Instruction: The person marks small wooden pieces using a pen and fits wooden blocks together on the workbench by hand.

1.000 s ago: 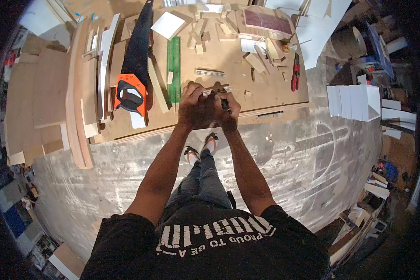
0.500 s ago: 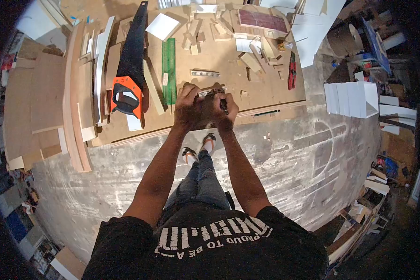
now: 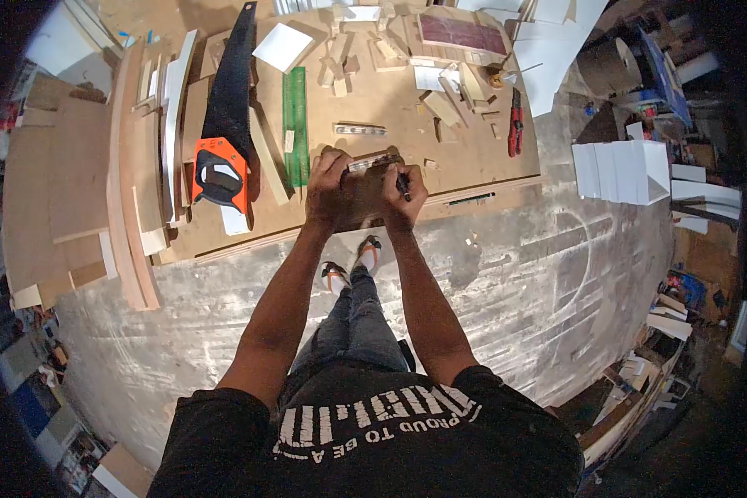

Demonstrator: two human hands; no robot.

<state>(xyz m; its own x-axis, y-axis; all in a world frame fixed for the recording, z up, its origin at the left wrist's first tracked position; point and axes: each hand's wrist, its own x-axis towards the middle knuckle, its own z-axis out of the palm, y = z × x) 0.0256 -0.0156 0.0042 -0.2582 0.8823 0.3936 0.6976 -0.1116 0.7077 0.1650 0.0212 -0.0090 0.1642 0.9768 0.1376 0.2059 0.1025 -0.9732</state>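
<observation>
While left hand [image 3: 330, 192] pins strip [image 3: 372, 163], right hand [image 3: 400, 195] grips pen [image 3: 402, 184].

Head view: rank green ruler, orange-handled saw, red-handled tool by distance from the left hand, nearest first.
From the left hand:
1. green ruler, just beyond the hand, slightly to its left on the board.
2. orange-handled saw, farther left, past the ruler.
3. red-handled tool, far right side of the board, beyond the right hand.

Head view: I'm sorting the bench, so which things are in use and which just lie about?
In use:
left hand pressing small ruler on wood piece
right hand holding pen

Lying about:
handsaw
green ruler
red cutter
wood offcuts
</observation>
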